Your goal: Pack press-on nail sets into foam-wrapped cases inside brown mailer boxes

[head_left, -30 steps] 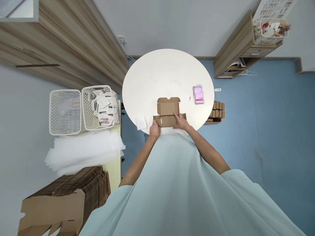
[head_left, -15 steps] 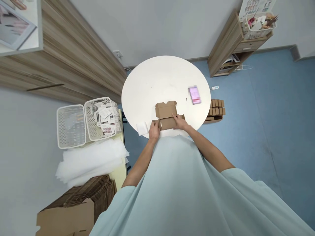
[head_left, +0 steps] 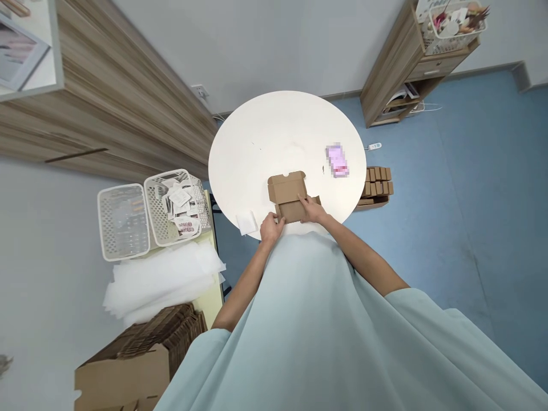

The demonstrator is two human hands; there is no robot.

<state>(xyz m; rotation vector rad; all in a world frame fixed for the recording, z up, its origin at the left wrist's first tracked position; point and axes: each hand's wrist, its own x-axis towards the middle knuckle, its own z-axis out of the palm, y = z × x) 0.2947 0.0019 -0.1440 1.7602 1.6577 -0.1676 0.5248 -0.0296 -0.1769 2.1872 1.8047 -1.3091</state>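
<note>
A brown cardboard box (head_left: 287, 189), partly folded with its lid panel spread away from me, lies near the front edge of the white oval table (head_left: 240, 148). My left hand (head_left: 271, 228) grips the box's near left corner, thumb on the inside. On the right side, my right hand (head_left: 313, 210) holds the wall, its fingers reaching over the panel; a side flap sticks out beyond them. A small white packet (head_left: 246, 222) rests on the table left of my left hand. Farther right lies a pixelated pink-purple item (head_left: 337, 160).
At left stand two white baskets (head_left: 173, 208), one with sachets, beside white foam sheets (head_left: 162, 279) and a stack of flat cardboard (head_left: 124, 371). Small brown boxes (head_left: 377, 188) sit low at right. A wooden cabinet (head_left: 385, 91) stands at the back right.
The left flap that stuck out beside my left hand has been folded up at the box's corner. My right hand stays on the right side. The view has shifted slightly.
</note>
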